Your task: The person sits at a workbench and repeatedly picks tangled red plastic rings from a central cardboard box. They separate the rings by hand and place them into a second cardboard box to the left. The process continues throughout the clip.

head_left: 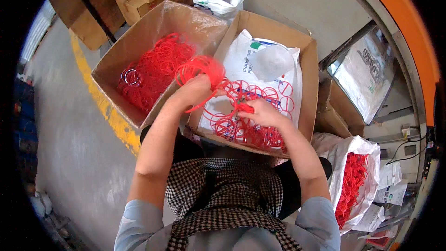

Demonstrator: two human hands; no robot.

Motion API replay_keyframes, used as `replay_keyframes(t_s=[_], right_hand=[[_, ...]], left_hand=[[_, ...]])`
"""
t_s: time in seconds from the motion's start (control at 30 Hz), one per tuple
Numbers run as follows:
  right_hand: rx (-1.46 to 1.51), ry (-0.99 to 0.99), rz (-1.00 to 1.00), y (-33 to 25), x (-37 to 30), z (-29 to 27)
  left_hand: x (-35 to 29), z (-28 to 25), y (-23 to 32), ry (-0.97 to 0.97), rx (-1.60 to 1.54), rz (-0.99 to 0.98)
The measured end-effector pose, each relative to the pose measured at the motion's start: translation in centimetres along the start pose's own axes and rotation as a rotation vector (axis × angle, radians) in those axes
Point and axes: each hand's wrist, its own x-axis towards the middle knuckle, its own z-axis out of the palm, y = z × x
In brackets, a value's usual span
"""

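Red ring sorting: decent handful gathered, plenty lying loose

So the left hand is holding a fat bundle of thin red rings near the inner wall of the left carton. Its fingers are mostly hiding behind the rings, but it's clearly gripping them. The right hand is pinching a small red clump over the right carton. The two hands are working near each other, not touching as far as I can tell.

Progress-wise, I'm guessing partway. The bundle is looking fairly neat, so that bit's seemingly done. Loose red rings are sprawling over the white printed bag in the right carton, mostly at the near end, so those are apparently waiting. A big tangled red heap is filling much of the left carton; can't tell whether that's finished or untouched stuff.
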Motion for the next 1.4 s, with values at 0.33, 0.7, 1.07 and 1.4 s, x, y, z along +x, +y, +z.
replay_keyframes(t_s=[0.33, 0.7, 1.07, 1.4], right_hand=[[-0.859, 0.591, -0.435, -2.7, -5.8, -1.8], [0.159, -0.339, 0.168, 2.6, -8.8, -3.7], [-0.131, 1.214, 0.845, 15.3, -30.6, -7.1], [-0.194, 0.375, 1.745, 27.9, -48.5, 3.0]], left_hand=[[-3.1, -1.5, 6.0, -0.026, -0.066, -0.005], [-7.5, -7.0, 4.5, 0.006, 0.328, -0.106], [3.4, -15.6, -22.1, 0.312, -0.37, -0.998], [7.6, -13.1, -20.2, 0.384, 0.532, -0.752]])
